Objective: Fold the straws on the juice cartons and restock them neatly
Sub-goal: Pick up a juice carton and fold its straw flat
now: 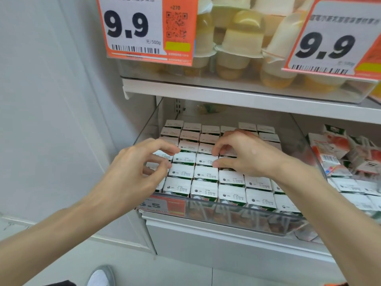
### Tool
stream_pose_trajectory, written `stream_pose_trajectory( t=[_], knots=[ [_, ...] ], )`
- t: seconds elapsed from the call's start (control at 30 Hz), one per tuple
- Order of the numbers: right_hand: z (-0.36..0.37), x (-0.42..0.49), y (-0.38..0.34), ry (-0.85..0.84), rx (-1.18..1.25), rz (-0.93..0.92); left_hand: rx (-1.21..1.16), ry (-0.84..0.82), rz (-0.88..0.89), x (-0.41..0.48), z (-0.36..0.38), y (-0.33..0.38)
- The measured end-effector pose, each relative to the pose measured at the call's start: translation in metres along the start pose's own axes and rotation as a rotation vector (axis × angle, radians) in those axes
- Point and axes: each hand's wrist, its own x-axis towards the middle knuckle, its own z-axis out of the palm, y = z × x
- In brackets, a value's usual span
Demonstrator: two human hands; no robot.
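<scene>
Several small white-topped juice cartons [206, 174] stand upright in tight rows inside a clear plastic bin [226, 205] on the lower shelf. No straws show from above. My left hand [134, 168] hovers over the left columns with fingers loosely curled and thumb apart, holding nothing. My right hand [247, 155] is down on the middle rows; its bent fingers and thumb sit on either side of one carton top and pinch it. The cartons under its palm are hidden.
To the right, red-and-white cartons [334, 149] lie jumbled in another bin. The shelf above [226, 93] holds yellow jelly cups [237, 38] behind two orange 9.9 price tags [132, 27]. A price label [162, 205] hangs on the bin's front. A grey wall stands at left.
</scene>
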Motion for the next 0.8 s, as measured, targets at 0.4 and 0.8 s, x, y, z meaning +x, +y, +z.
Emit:
stream_pose_trajectory(
  t=[0.4, 0.8],
  knots=[
    [-0.01, 0.005, -0.004, -0.084, -0.055, -0.056, 0.017, 0.005, 0.001, 0.002, 0.005, 0.001],
    [-0.002, 0.003, 0.008, 0.042, 0.278, 0.005, 0.048, -0.012, -0.007, 0.005, 0.008, -0.002]
  ],
)
